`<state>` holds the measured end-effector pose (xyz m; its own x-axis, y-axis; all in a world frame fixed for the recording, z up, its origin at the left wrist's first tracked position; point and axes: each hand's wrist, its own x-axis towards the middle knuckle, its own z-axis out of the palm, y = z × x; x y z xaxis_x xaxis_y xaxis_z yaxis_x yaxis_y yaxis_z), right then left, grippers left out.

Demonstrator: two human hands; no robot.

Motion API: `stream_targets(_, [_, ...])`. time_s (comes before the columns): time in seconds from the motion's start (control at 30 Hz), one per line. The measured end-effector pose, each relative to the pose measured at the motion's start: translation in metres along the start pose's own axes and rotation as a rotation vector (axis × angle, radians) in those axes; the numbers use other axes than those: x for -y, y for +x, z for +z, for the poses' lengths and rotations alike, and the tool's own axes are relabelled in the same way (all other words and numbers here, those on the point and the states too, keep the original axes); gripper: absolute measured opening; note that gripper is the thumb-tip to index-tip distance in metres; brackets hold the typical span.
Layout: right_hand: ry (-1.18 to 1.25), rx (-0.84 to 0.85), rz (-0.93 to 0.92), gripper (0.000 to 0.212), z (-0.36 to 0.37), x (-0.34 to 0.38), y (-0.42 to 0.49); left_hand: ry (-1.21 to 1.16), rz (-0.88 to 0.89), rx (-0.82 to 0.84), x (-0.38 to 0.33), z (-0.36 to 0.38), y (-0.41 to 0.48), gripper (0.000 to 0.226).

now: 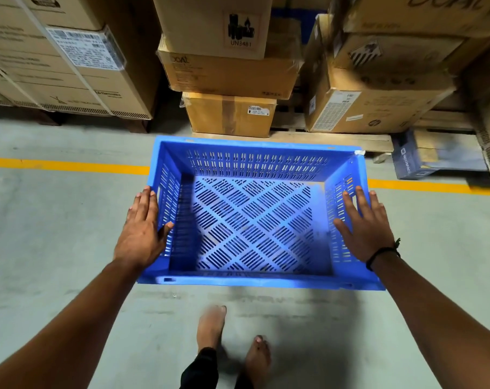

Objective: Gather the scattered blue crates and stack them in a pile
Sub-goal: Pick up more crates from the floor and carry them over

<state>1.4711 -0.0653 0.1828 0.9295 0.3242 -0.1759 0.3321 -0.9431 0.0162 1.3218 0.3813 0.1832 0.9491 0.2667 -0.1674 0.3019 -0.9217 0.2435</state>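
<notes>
Crate (255,220): blue plastic, rectangular, open side up, empty. The walls carry rows of vertical slots; the base carries slotted diamond panels. It sits level, long sides across the view, with left hand (142,234) and right hand (367,228) flat against its short walls.

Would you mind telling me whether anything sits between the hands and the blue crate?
Nothing visible does: the left hand and right hand rest flat on opposite side walls of the blue crate.

Both bare arms (69,318) stretch forward and down. The left hand (141,231) and right hand (365,228) face each other, palms inward, fingers (146,199) straight, thumbs (342,226) angled toward the middle.
</notes>
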Motion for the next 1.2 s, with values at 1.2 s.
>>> stream_targets(1.2, [0.551,0.058,-0.316,0.068,-0.205,0.239,-0.153,-0.303,-0.326,-0.207,0.015,-0.204,-0.277,0.061])
